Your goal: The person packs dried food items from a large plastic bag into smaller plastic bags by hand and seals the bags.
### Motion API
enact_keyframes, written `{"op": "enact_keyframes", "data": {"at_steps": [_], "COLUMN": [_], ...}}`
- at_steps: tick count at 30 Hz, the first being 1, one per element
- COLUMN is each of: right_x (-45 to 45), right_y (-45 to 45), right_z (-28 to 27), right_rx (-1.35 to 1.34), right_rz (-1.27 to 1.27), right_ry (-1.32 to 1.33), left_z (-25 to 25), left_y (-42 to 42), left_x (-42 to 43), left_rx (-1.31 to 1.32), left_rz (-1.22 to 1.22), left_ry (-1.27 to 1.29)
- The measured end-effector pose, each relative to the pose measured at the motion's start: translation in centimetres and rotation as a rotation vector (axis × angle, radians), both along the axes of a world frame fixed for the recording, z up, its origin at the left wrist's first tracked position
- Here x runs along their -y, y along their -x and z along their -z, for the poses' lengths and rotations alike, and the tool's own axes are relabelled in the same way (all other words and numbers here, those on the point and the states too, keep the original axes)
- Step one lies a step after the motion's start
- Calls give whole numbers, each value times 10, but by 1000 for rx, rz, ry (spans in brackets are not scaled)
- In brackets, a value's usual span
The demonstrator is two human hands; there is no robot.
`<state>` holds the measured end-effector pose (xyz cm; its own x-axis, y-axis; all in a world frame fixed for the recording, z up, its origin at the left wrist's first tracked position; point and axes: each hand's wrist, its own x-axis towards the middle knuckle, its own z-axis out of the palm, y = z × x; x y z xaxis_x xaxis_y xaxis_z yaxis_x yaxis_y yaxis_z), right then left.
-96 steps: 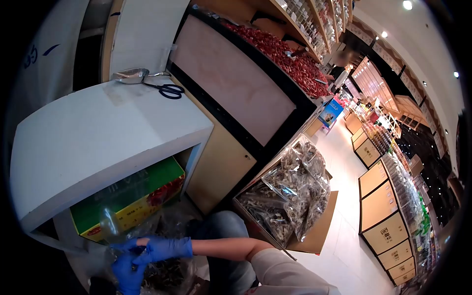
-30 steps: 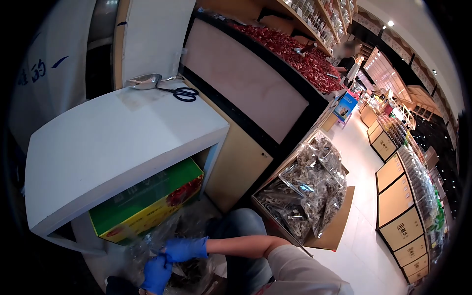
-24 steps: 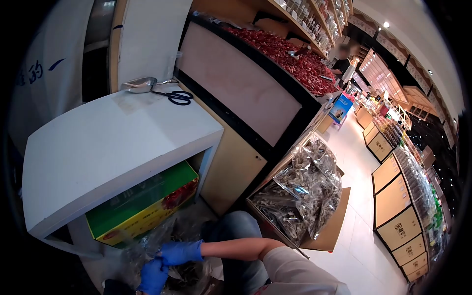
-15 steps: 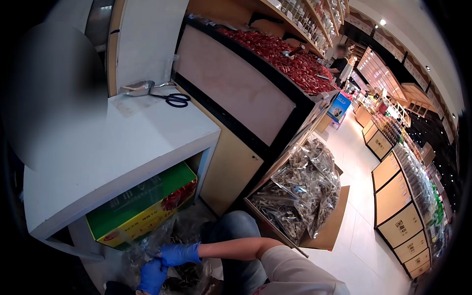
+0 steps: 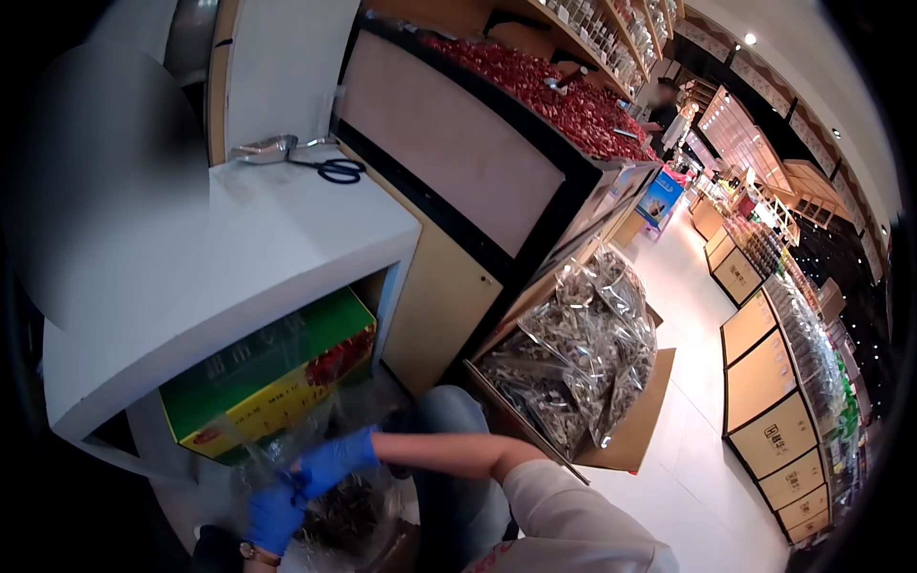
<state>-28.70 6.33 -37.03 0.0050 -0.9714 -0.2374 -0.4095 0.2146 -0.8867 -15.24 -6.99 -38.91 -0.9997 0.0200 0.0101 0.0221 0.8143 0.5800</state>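
Note:
Both of my hands wear blue gloves and are close together at the lower left, over a clear plastic bag (image 5: 377, 497) with dark dried pieces in it. My left hand (image 5: 275, 516), with a watch at the wrist, is closed on the bag's gathered plastic. Just above it, my right hand (image 5: 334, 460) is also closed on the plastic; its fingertips are partly hidden. Loose film from the bag rises in front of a green and yellow box (image 5: 277, 368) under the white table.
On the white table (image 5: 239, 239) lie a metal scoop (image 5: 266, 150) and dark-handled scissors (image 5: 340, 170). An open carton (image 5: 642, 411) of bagged dried goods (image 5: 573, 353) stands to the right. Red dried chilies (image 5: 535, 81) fill a display bin behind. Another person (image 5: 662, 110) stands farther back.
Both hands have shifted slightly left and up in view, still together on the bag. More of the dark contents and the left wrist's watch now show. The whole view has tilted slightly.

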Motion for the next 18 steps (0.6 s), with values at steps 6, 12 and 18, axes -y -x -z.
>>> {"op": "enact_keyframes", "data": {"at_steps": [6, 12, 18], "right_x": [-2, 25, -72], "right_y": [48, 87, 56], "right_z": [-58, -49, -191], "right_rx": [136, -129, -474], "right_rz": [53, 264, 288], "right_ry": [147, 103, -192], "left_z": [-38, 32, 22], "left_y": [27, 39, -17], "left_x": [19, 54, 66], "left_rx": [-48, 232, 446], "left_rz": [-11, -6, 78], "left_ry": [-22, 230, -251]}}
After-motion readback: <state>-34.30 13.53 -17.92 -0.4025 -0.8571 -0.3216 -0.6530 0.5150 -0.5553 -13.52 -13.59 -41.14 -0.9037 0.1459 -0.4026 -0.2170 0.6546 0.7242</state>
